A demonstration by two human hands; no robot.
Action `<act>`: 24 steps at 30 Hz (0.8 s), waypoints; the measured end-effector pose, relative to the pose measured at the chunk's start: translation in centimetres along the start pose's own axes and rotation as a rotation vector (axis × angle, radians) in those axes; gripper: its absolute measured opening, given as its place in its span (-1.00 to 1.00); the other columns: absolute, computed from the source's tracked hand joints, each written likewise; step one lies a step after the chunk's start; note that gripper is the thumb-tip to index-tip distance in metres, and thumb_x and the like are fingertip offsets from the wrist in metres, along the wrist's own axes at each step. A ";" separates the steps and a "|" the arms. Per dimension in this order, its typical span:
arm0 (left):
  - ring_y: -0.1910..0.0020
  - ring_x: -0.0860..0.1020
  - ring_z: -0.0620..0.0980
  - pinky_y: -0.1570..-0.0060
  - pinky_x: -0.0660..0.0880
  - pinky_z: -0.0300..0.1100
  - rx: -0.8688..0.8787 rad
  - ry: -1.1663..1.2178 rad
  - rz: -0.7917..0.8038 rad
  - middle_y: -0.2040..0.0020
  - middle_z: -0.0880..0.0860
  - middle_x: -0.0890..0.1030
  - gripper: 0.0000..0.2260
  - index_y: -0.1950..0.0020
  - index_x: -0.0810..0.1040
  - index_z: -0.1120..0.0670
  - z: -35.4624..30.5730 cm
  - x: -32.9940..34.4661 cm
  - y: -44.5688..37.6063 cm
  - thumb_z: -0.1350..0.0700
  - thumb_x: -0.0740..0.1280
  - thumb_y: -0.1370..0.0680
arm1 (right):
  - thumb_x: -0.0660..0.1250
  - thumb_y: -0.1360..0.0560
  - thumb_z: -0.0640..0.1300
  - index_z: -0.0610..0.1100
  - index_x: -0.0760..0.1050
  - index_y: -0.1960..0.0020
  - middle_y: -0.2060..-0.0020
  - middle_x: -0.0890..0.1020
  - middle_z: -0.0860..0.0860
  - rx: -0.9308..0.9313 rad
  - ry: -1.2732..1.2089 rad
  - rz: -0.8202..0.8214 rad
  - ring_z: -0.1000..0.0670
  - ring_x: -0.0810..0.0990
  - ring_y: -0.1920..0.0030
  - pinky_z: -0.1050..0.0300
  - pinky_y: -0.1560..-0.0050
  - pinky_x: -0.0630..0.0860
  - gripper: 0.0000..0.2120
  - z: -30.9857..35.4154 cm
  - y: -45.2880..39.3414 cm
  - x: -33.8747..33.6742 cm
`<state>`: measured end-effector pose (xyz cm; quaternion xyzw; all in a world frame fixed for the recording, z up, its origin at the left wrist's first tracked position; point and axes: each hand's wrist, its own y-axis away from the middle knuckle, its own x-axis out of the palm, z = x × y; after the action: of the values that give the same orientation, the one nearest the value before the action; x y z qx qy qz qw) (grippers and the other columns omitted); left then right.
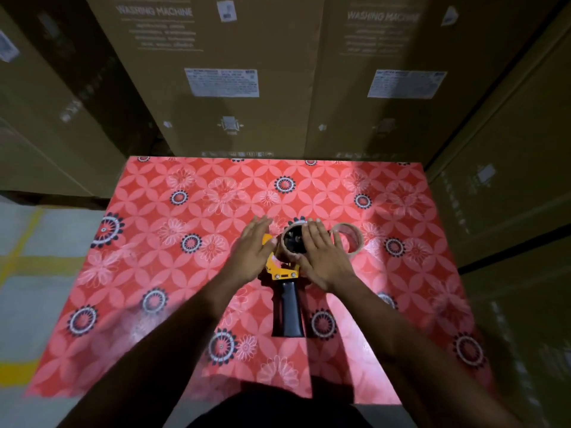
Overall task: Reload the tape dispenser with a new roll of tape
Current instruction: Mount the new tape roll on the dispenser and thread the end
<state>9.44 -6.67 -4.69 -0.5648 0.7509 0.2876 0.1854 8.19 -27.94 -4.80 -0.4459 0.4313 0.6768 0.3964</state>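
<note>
- I see the tape dispenser [285, 273] lying flat near the middle of the red flower-patterned tablecloth [185, 304], black handle pointing toward me, yellow frame at the far end.
- 1 brown roll [292, 242] sits on the dispenser's hub, ringing the black wheel.
- My right hand [321, 257] lies flat over that roll's right side, fingers spread and straight, not clamped on anything.
- My left hand [255, 248] is flat too, fingers apart, at the dispenser's left edge, over part of the yellow frame.
- A 2nd tape roll [350, 239] lies flat just right of the dispenser, beside my right hand.
- Cardboard boxes [216, 72] printed "WASHING MACHINE" stand beyond the far edge.
</note>
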 end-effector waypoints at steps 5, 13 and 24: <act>-0.62 0.07 -0.02 -0.56 0.11 0.14 0.080 -0.184 -0.032 -0.64 0.00 0.18 -0.52 -0.59 0.22 -0.07 3.0 -0.1 5.3 -0.12 0.16 -0.69 | 0.20 -0.59 0.00 -0.18 0.33 -0.48 -0.41 0.42 -0.21 0.065 -0.181 -0.393 -0.20 0.35 -0.41 -0.14 -0.41 0.39 -0.49 4.9 4.8 1.1; -0.63 -0.03 -0.08 -0.57 0.04 0.00 0.171 -0.296 0.021 -0.66 -0.08 0.03 -0.54 -0.58 0.24 -0.13 4.0 0.3 7.5 0.02 0.22 -0.68 | 0.30 -0.55 0.14 -0.10 -0.11 -0.65 -0.60 0.01 -0.32 0.201 -0.075 -0.040 -0.27 0.51 -0.26 -0.06 -0.01 0.60 -0.13 9.8 8.1 4.5; -0.63 -0.03 -0.02 -0.56 0.02 0.20 0.117 -0.436 0.098 -0.66 -0.11 -0.03 -0.68 0.14 0.59 -0.14 3.8 -0.8 7.8 -0.26 0.13 -0.57 | 0.21 -0.57 -0.23 -0.11 -0.35 -0.62 -0.52 -0.42 -0.29 0.170 -0.021 0.047 -0.18 0.68 0.08 0.06 0.33 0.47 -0.13 10.3 8.0 3.1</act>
<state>2.03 -2.13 -5.40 -0.4405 0.7350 0.3674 0.3616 -2.78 -20.35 -3.50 -0.3934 0.4934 0.6515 0.4211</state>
